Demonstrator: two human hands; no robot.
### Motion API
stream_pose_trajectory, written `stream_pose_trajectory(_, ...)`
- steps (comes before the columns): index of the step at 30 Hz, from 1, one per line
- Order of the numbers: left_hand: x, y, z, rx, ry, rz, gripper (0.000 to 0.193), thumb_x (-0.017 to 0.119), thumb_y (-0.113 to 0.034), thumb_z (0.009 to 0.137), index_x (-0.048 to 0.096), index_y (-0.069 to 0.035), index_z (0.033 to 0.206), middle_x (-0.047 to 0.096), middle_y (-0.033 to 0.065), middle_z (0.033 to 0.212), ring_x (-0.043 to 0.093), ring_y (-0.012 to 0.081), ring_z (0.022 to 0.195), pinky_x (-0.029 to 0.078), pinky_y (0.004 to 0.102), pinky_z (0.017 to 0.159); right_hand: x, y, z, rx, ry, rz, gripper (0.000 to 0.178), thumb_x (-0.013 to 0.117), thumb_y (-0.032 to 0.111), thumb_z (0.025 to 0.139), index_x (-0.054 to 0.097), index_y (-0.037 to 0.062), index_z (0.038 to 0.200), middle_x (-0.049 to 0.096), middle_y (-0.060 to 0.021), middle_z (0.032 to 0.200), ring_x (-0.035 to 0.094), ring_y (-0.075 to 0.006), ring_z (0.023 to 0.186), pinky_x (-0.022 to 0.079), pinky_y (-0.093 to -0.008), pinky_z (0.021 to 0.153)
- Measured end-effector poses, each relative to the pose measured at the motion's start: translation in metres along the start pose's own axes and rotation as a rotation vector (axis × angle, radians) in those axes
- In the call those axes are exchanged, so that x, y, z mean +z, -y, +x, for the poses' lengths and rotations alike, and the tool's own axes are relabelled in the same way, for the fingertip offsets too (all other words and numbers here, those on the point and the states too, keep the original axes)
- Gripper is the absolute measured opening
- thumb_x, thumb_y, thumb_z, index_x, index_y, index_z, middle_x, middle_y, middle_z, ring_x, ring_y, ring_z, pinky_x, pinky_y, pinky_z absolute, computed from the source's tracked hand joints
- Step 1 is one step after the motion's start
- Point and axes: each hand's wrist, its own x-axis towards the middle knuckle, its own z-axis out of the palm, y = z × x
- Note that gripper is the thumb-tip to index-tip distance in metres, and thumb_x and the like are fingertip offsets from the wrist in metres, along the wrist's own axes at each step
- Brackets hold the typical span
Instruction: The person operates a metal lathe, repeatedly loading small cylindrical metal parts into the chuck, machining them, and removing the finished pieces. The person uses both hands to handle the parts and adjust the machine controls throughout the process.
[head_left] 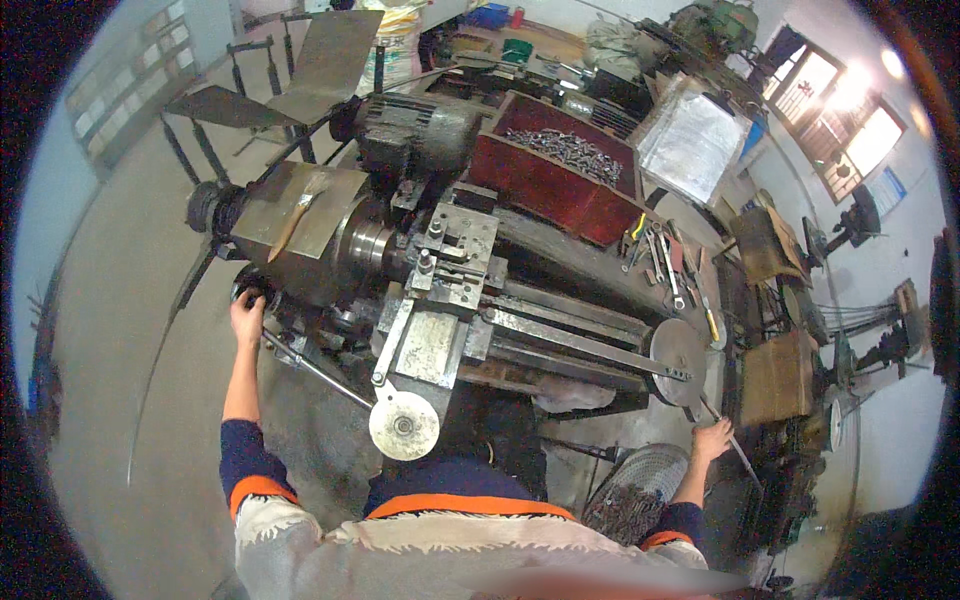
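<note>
A small metal lathe (440, 260) fills the middle of the view. My left hand (247, 318) reaches to its left end, fingers curled round a dark knob (256, 291) below the headstock. My right hand (712, 440) is closed on a thin metal lever (741, 460) that runs out from the round grey disc (677, 358) at the lathe's right end. Nearest my body is a pale metal disc (404, 424) at the end of the cross slide. A wooden-handled brush (290, 226) lies on the headstock cover (322, 190).
Behind the lathe stands a dark red tray (545, 189) of small metal pieces. Wrenches (660, 262) and yellow-handled pliers (634, 231) lie to its right. A mesh basket (664, 462) of dark metal bits is beside my right forearm. A metal chair (325, 62) stands far left.
</note>
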Motion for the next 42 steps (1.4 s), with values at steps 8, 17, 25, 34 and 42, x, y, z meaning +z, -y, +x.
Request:
stream_pose_trajectory(8, -0.044, 0.125, -0.03, 0.001, 0.054, 0.098, 0.036, 0.058, -0.021, 0.08, 0.056, 0.004, 0.105, 0.064, 0.0147, 0.09, 0.061, 0.025, 0.078, 0.048, 0.0346, 0.071, -0.084, 0.032, -0.068, 0.133, 0.535, 0.509, 0.055, 0.059, 0.024, 0.062, 0.056, 0.0033, 0.112, 0.054, -0.0188, 0.115, 0.052, -0.0345, 0.106, 0.041, -0.0412, 0.09)
stream_pose_trajectory(17, 0.033, 0.085, -0.05, 0.111, 0.28, 0.831, 0.034, 0.061, -0.034, 0.074, 0.063, -0.001, 0.081, 0.063, 0.0197, 0.081, 0.061, 0.0357, 0.079, 0.048, 0.0429, 0.072, -0.128, 0.054, -0.048, 0.003, 0.402, 0.739, 0.043, 0.059, 0.02, 0.057, 0.066, 0.0022, 0.095, 0.062, -0.0223, 0.093, 0.059, -0.0342, 0.091, 0.045, -0.0361, 0.082)
stream_pose_trajectory(25, 0.08, 0.149, -0.049, 0.332, 0.383, 0.975, 0.019, 0.058, -0.022, 0.073, 0.062, -0.005, 0.08, 0.063, 0.0175, 0.086, 0.06, 0.033, 0.082, 0.047, 0.0407, 0.073, -0.181, 0.076, -0.023, -0.102, 0.289, 0.88, 0.037, 0.061, 0.015, 0.057, 0.067, 0.001, 0.091, 0.063, -0.0226, 0.082, 0.062, -0.0338, 0.08, 0.047, -0.036, 0.076)
stream_pose_trajectory(34, -0.012, 0.095, -0.043, 0.061, 0.454, 0.841, 0.026, 0.058, -0.027, 0.074, 0.061, -0.009, 0.091, 0.063, 0.0159, 0.089, 0.061, 0.0315, 0.087, 0.047, 0.0417, 0.076, -0.31, 0.225, 0.036, -0.587, 0.169, 1.174, 0.036, 0.06, 0.012, 0.06, 0.065, 0.0032, 0.094, 0.064, -0.016, 0.084, 0.062, -0.0269, 0.081, 0.047, -0.0324, 0.077)
stream_pose_trajectory(42, -0.164, -0.037, -0.018, 0.334, -0.048, 0.641, 0.029, 0.054, -0.022, 0.083, 0.059, -0.007, 0.107, 0.063, 0.0162, 0.087, 0.062, 0.0304, 0.08, 0.047, 0.0368, 0.07, -0.47, 0.41, -0.012, -1.454, -0.174, 1.264, 0.029, 0.064, 0.02, 0.053, 0.065, 0.0063, 0.079, 0.061, -0.0093, 0.082, 0.053, -0.0283, 0.083, 0.044, -0.0366, 0.074)
